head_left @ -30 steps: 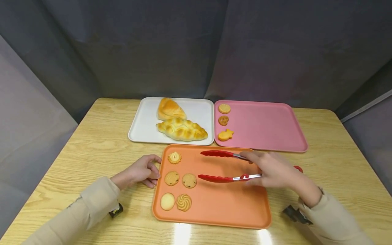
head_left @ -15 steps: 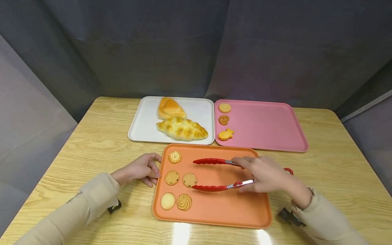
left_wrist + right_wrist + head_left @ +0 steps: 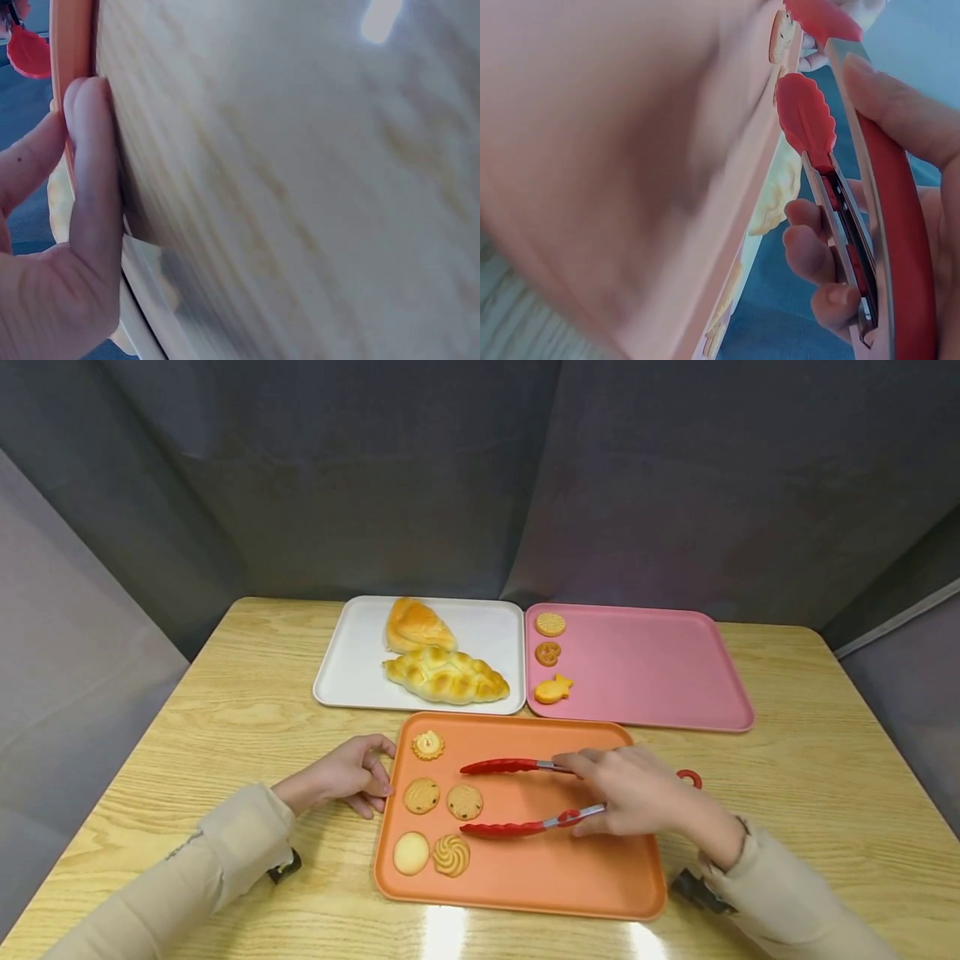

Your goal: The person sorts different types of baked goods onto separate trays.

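In the head view my right hand [image 3: 630,789] grips red-tipped tongs [image 3: 502,831] over the orange tray [image 3: 555,881]. The tongs' two arms are spread, one on the far side and one on the near side of a chip-dotted cookie [image 3: 465,802], apart from it. My left hand [image 3: 348,777] pinches the tray's left rim between thumb and fingers, as the left wrist view shows with the hand [image 3: 82,187]. Beside that cookie lies a similar round cookie [image 3: 422,796]. A flower-edged cookie [image 3: 428,746] sits behind, a plain round cookie [image 3: 411,853] and a swirl cookie [image 3: 451,855] in front.
Behind stands a white tray [image 3: 345,668] with a triangular bread [image 3: 418,627] and a braided bread [image 3: 446,677]. A pink tray [image 3: 652,668] adjoins it, holding a round biscuit [image 3: 551,625], a pretzel [image 3: 548,653] and a fish-shaped cracker [image 3: 553,689]. A dark curtain [image 3: 375,485] closes the back.
My right hand has moved left and toward me with the tongs, bringing their spread arms to either side of the right chip-dotted cookie. The left hand stays at the tray rim.
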The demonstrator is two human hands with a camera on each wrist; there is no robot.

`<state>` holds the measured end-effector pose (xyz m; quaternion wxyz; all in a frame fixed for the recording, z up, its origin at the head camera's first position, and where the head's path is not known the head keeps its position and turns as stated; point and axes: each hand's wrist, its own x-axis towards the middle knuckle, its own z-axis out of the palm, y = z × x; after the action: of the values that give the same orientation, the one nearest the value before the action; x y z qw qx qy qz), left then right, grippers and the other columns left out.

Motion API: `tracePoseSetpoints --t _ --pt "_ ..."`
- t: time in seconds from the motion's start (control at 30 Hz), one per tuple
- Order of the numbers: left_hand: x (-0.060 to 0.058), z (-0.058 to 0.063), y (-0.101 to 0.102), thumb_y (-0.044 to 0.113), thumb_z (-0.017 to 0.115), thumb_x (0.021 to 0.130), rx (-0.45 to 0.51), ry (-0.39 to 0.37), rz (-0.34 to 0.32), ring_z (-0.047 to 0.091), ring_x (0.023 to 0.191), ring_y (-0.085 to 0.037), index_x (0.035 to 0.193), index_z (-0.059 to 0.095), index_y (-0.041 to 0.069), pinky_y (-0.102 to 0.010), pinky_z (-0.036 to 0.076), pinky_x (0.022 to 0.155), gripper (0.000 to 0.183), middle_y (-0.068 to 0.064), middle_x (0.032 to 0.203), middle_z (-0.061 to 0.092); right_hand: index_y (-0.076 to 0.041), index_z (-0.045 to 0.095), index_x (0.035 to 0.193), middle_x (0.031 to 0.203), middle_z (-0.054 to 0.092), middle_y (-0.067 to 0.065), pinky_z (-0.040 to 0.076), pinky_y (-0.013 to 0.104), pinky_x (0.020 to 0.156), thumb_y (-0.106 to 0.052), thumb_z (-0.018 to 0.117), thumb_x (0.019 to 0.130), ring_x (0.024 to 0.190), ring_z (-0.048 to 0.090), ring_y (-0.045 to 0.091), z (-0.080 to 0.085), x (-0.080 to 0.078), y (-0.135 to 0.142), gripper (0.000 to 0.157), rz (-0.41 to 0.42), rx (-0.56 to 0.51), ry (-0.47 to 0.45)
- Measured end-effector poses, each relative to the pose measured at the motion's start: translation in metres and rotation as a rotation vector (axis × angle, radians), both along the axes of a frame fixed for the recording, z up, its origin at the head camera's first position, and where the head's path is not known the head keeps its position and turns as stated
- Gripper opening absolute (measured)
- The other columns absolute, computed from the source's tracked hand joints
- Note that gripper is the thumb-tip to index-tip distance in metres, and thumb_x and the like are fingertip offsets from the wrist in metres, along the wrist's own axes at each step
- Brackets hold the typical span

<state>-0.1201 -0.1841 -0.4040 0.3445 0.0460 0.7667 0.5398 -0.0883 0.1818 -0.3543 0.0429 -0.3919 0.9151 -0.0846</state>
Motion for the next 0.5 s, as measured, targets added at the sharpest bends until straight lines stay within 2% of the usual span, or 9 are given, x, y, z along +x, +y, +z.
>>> tracePoseSetpoints --t 0.5 --pt "0.0014 0.0012 0.0001 -0.01 0.059 0.08 0.004 0.014 0.0 0.06 0.052 -0.019 0.117 0.039 -0.006 -0.037 0.054 0.047 0.043 -0.014 0.074 0.057 -0.011 0.058 0.117 0.096 0.065 -0.001 0.032 0.018 0.043 -0.045 0.076 0.067 0.051 0.038 0.006 -0.0012 -0.0013 -0.0069 0.063 0.018 -0.004 -0.023"
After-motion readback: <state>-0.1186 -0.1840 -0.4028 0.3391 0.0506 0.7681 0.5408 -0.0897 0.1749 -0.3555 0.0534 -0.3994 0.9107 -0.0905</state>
